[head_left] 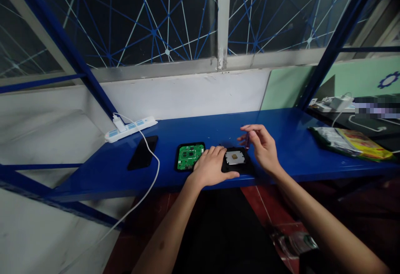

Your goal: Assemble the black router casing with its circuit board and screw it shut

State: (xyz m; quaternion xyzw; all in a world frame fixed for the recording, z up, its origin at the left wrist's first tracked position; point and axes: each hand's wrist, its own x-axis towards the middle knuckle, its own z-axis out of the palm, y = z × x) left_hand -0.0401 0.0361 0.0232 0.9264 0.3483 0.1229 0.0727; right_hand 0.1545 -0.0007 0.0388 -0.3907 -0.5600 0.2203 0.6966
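Note:
On the blue shelf, a green circuit board (pixel 190 157) sits in a shallow black case half. To its right is another black case part holding a silver metal plate (pixel 236 157) with a small tan square at its middle. My left hand (pixel 209 169) lies between the two, fingers stretched out and thumb apart, resting against the left side of the part with the plate. My right hand (pixel 261 147) is raised just right of the plate, pinching a slim purplish stick-like tool (pixel 247 140) held nearly upright. The tool's lower tip is too small to make out.
A black phone (pixel 143 153) lies left of the board, with a white cable (pixel 158 165) crossing it. Behind stands a white power strip (pixel 131 129). A yellow-and-green plastic packet (pixel 353 142) lies at the right. A clear bottle (pixel 298 244) is below the shelf.

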